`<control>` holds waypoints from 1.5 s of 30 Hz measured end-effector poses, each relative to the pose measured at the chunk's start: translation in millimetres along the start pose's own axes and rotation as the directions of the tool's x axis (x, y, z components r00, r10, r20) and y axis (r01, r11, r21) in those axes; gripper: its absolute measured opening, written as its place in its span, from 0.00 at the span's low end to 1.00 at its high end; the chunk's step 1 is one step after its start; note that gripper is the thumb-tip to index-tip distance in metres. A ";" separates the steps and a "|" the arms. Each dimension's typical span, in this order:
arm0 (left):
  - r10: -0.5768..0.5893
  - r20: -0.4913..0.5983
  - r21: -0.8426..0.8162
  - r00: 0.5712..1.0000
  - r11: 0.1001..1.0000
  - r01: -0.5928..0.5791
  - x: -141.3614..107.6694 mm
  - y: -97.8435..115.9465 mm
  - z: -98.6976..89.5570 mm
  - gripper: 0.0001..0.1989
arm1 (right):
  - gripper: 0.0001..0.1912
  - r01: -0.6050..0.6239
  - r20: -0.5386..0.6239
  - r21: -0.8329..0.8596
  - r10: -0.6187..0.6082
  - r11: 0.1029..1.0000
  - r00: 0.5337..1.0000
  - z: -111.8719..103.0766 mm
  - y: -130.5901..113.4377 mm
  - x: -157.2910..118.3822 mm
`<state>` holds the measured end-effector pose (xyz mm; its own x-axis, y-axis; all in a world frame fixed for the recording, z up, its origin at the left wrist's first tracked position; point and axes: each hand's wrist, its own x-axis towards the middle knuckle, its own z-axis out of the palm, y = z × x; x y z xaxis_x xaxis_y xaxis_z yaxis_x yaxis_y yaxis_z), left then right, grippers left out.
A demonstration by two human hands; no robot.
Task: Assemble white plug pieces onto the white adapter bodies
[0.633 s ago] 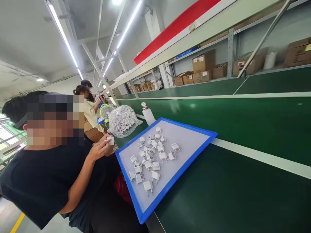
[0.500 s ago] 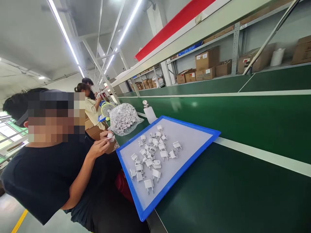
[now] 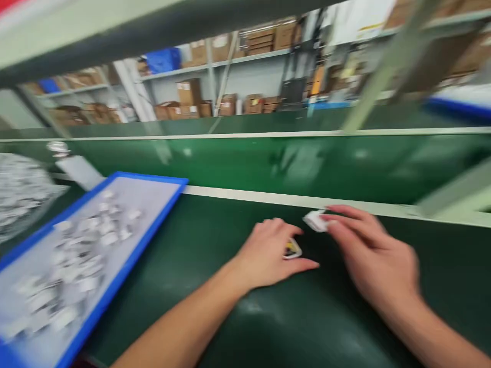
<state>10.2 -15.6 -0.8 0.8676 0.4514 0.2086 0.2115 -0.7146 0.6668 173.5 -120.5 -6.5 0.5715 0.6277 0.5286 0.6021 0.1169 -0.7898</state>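
Left hand (image 3: 267, 251): spread around small casing (image 3: 293, 249).
Right hand (image 3: 378, 255): pinching white part (image 3: 315, 221) by one end.
Risk: loose pinch could drop part onto worktop (image 3: 184, 286).

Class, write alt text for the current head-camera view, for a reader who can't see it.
Two bare hands work over a dark green bench: the right hand pinches a small white part, the left holds another with a yellow-and-black inside. At left, white plugs fill a blue-rimmed tray.
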 end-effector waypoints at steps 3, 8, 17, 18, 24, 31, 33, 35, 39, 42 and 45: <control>-0.084 0.002 0.010 0.996 0.996 0.084 -7.5 3.3 1.3 0.20 | 0.05 -0.017 0.171 0.186 -0.016 0.982 0.985 -4.2 -9.7 -7.4; -0.092 0.038 -0.060 0.995 0.994 0.094 -17.1 1.6 -2.1 0.06 | 0.06 -0.076 0.345 0.340 -0.049 0.937 0.937 3.8 -19.7 -17.7; -0.185 0.125 -0.337 0.975 0.916 0.217 -17.8 -4.7 3.3 0.35 | 0.08 -0.002 0.421 0.082 -0.033 0.997 0.907 -4.2 -20.5 -18.3; -0.171 0.137 -0.334 0.976 0.919 0.208 -18.3 -4.0 3.3 0.37 | 0.10 -0.041 0.387 0.100 -0.001 0.994 0.922 -4.0 -20.9 -18.6; -0.092 0.183 -0.373 0.979 0.914 0.156 -20.3 2.2 -1.1 0.36 | 0.16 0.143 0.385 0.129 -0.182 0.981 0.905 -5.0 -26.9 -21.5; -0.102 0.176 -0.392 0.979 0.905 0.165 -19.5 1.7 -1.8 0.34 | 0.08 0.208 0.415 0.075 -0.220 0.975 0.883 -3.1 -27.0 -21.0; -0.133 0.168 -0.360 0.977 0.914 0.186 -19.1 -0.6 1.2 0.36 | 0.07 0.209 0.440 0.053 -0.211 0.977 0.873 -2.8 -25.1 -21.0; -0.169 0.163 -0.330 0.972 0.919 0.216 -19.1 -2.9 4.1 0.38 | 0.07 0.216 0.454 0.030 -0.206 0.976 0.867 -3.6 -24.6 -21.0; -0.181 0.160 -0.324 0.970 0.919 0.225 -19.1 -5.2 6.9 0.38 | 0.07 0.262 0.432 0.016 -0.243 0.965 0.869 -7.4 -28.7 -19.4; -0.155 0.143 -0.333 0.977 0.923 0.195 -18.6 -5.4 7.8 0.37 | 0.06 0.357 0.471 -0.017 -0.307 0.934 0.827 -9.7 -32.2 -17.5; -0.151 0.136 -0.331 0.979 0.925 0.189 -18.3 -5.4 8.5 0.37 | 0.07 0.335 0.548 -0.048 -0.256 0.941 0.797 -10.0 -32.9 -16.8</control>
<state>-3.0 -24.5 -14.4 0.8787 0.4773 0.0062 0.2103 -0.3988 0.8926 149.6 -142.6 13.7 -0.0038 0.8916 0.4527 0.7845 0.2835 -0.5516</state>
